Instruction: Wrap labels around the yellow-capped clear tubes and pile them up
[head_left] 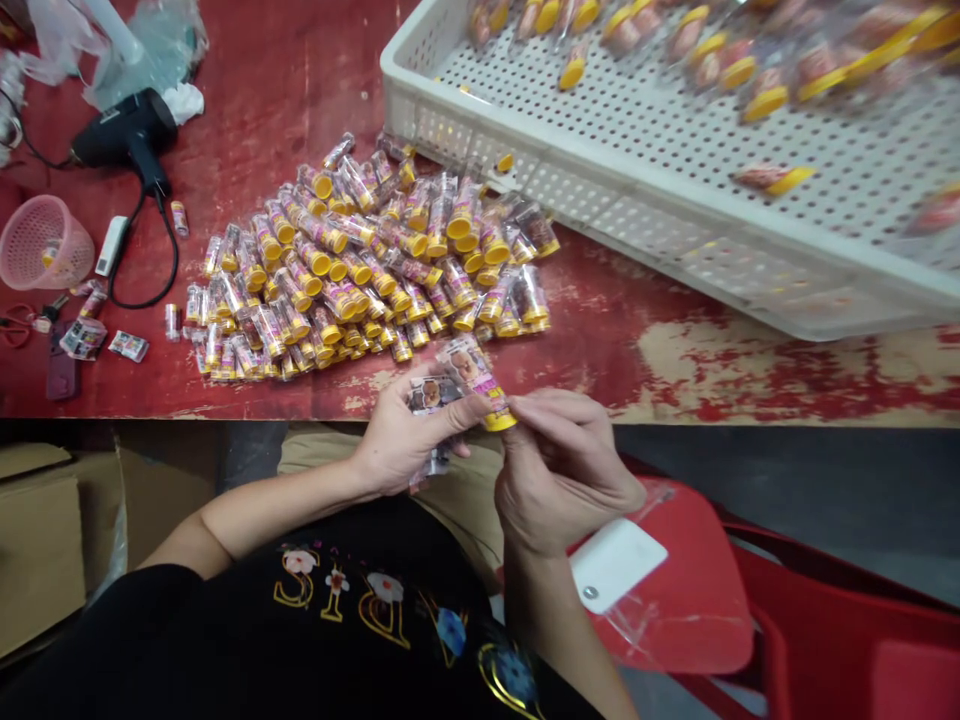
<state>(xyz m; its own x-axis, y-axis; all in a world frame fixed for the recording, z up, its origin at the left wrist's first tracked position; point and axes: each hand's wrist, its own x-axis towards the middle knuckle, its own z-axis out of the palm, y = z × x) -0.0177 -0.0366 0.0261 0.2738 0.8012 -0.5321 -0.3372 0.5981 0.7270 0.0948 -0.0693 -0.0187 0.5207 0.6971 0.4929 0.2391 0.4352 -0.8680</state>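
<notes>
Clasping one clear, yellow-ended tube (471, 368) together, left hand (405, 430) and right hand (562, 470) partly hide it; white crate (622, 235) cropped, two o'clock.

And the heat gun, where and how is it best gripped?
Probably around the handle of the heat gun, coming from the person's side of the table: it lies flat, the slim handle angling that way from the thicker body, the cord trailing off its end.

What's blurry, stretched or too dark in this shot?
Head view: the packs in the crate smear and stretch toward the upper right; the held tube and tube pile look clearer; the black shirt is dark, with few folds visible.
</notes>
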